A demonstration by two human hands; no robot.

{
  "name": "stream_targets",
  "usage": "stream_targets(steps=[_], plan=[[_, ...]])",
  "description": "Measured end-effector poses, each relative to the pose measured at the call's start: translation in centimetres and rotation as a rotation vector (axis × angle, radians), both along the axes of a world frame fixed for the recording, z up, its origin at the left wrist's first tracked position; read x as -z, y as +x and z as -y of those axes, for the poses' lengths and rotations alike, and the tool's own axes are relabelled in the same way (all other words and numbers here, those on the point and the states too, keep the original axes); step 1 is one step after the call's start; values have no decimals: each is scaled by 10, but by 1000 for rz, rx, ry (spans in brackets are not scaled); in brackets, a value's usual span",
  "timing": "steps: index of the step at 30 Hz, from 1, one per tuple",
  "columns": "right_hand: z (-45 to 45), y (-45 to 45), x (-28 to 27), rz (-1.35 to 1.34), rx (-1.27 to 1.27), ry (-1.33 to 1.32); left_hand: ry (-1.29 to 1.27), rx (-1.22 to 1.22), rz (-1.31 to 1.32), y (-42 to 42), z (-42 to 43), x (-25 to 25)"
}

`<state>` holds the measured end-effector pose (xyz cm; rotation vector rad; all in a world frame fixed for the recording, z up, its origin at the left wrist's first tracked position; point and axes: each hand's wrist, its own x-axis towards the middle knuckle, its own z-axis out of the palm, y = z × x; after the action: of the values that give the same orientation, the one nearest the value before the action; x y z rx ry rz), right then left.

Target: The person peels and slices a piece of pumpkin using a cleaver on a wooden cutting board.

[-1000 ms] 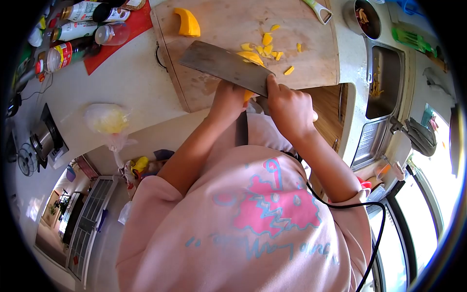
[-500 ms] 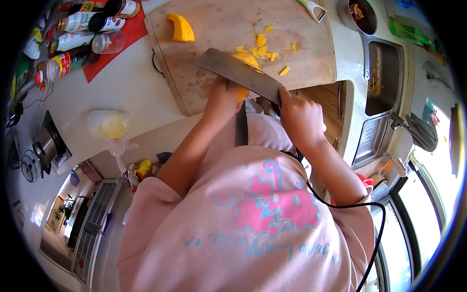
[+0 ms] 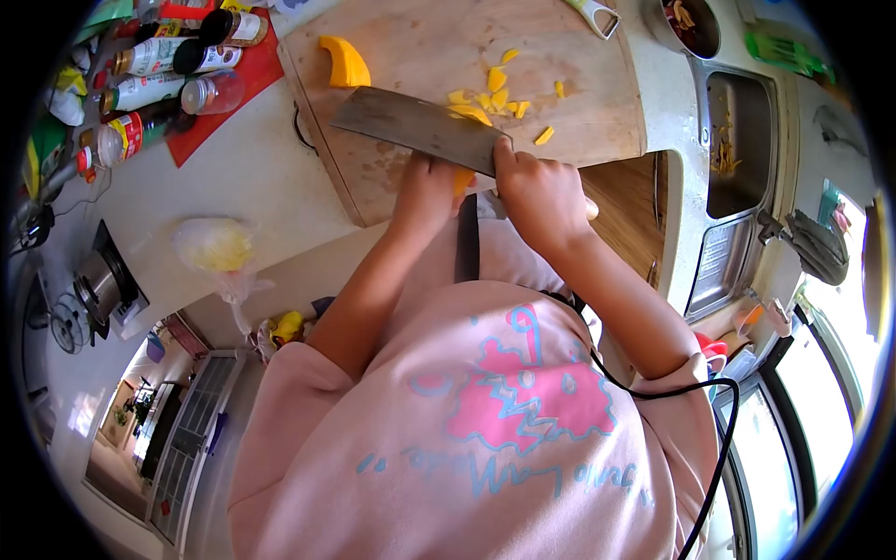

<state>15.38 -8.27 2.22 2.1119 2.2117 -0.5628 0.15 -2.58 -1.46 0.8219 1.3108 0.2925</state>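
Observation:
My right hand [image 3: 544,194] is closed round the handle of a wide cleaver [image 3: 420,128], whose blade points left over the cutting board [image 3: 392,37]. Beneath the blade, my left hand [image 3: 427,193] grips an orange-yellow pumpkin piece [image 3: 462,179] at the board's near edge. The blade hides part of that piece and some of my left fingers. Small cut pumpkin bits [image 3: 497,78] lie on the board beyond the blade. A larger curved pumpkin wedge [image 3: 346,63] rests at the board's far left.
Bottles and jars [image 3: 154,56] stand at the upper left by a red mat [image 3: 224,110]. A peeler [image 3: 595,17] lies at the board's far edge. To the right are a metal pot [image 3: 686,33] and a sink [image 3: 742,187]. A plastic bag [image 3: 217,247] hangs at the left counter edge.
The cleaver has shifted right and then back left over the piece, with my right hand moving along with it. My left hand keeps its hold, and the view has shifted slightly.

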Motion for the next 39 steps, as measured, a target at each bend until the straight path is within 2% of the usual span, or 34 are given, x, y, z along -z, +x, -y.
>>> stream_targets(steps=[6,10,18,25,30,39], plan=[[-4,-3,9,-28,26,7,-24,88,27,-7,-3,6],[-12,-4,10,-105,24,55,10,55,4,-2,-1,2],[18,4,3,-86,54,72,30,127,33,-10,2,10],[37,16,-5,-12,75,15,28,92,19,-8,-1,2],[30,17,6,-9,61,-8,53,143,-31,-6,-2,-3],[-5,0,15,-22,-23,13,-26,75,-41,-4,-6,-2]])
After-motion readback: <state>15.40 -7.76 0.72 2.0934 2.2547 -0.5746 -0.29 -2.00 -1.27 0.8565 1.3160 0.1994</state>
